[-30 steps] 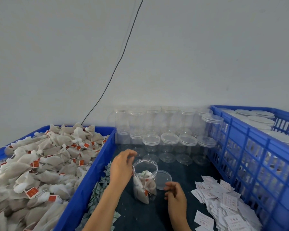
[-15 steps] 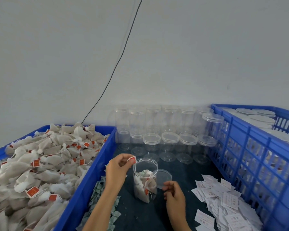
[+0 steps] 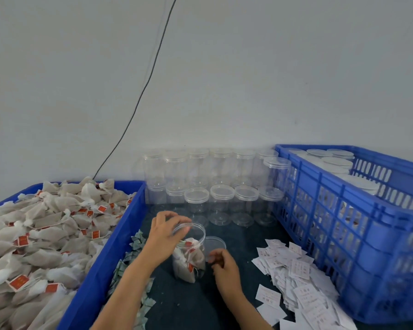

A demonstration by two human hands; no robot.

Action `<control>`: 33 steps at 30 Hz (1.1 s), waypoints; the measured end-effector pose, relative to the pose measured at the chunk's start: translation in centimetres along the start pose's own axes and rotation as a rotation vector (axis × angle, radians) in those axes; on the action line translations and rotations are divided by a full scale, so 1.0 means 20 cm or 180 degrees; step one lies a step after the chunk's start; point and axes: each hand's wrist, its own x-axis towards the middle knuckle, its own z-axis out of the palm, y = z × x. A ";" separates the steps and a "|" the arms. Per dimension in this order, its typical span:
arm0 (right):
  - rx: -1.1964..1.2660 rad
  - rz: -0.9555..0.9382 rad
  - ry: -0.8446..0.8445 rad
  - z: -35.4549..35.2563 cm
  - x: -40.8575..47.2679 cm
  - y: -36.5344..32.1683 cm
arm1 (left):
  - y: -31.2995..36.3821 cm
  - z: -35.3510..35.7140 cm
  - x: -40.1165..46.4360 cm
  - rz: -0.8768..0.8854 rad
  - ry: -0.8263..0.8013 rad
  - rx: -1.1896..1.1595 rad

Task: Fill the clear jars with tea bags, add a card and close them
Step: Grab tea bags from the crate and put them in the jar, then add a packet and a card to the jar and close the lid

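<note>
tilting under the left hand (image 3: 163,236), fingers spread on its rim, open jar (image 3: 188,252); right hand (image 3: 222,264) loosely curled beside.

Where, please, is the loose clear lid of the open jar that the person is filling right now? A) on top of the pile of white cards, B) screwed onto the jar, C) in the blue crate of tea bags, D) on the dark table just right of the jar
D: the loose clear lid lies flat on the dark table just right of the open jar, whose mouth is uncovered.
</note>
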 end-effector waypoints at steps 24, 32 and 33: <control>-0.3963 0.0674 -0.1620 -0.56 0.03 -0.22 | -0.22 0.47 -0.20 -0.0790 0.0687 -0.1813; -0.2397 -0.1016 -0.0010 -0.35 0.10 -0.49 | -0.26 0.48 -0.23 -0.0665 0.0715 -0.1863; -0.2058 -0.1160 0.0113 -0.30 0.10 -0.53 | -0.26 0.48 -0.23 -0.0639 0.0741 -0.1897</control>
